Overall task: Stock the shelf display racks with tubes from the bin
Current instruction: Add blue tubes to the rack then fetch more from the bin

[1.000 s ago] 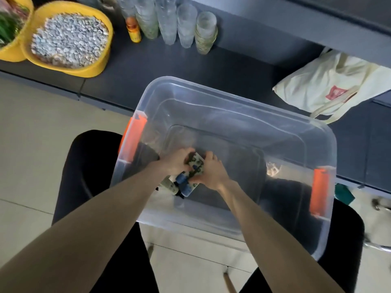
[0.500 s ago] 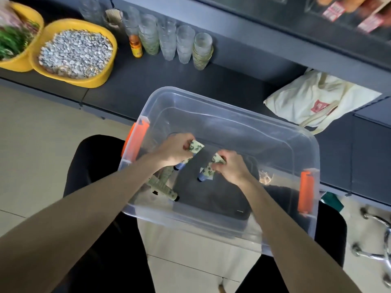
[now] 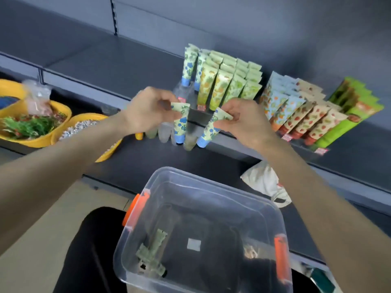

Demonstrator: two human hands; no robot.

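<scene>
We hold one blue-capped floral tube (image 3: 180, 123) in our left hand (image 3: 146, 108) and a second such tube (image 3: 209, 129) in our right hand (image 3: 246, 121), above the clear plastic bin (image 3: 211, 183) and before the rows of patterned tubes (image 3: 224, 81) on the grey metal shelf (image 3: 127, 66); yellow plastic bowls (image 3: 38, 141) lie left.

No lettering is legible on the tubes (image 3: 218, 85) or their price tags (image 3: 201, 107).

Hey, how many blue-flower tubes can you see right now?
4 blue-flower tubes: one in the left hand, one in the right hand, two standing at the rack's left end. More may hide behind; the bin's leftover tubes are too blurred.
</scene>
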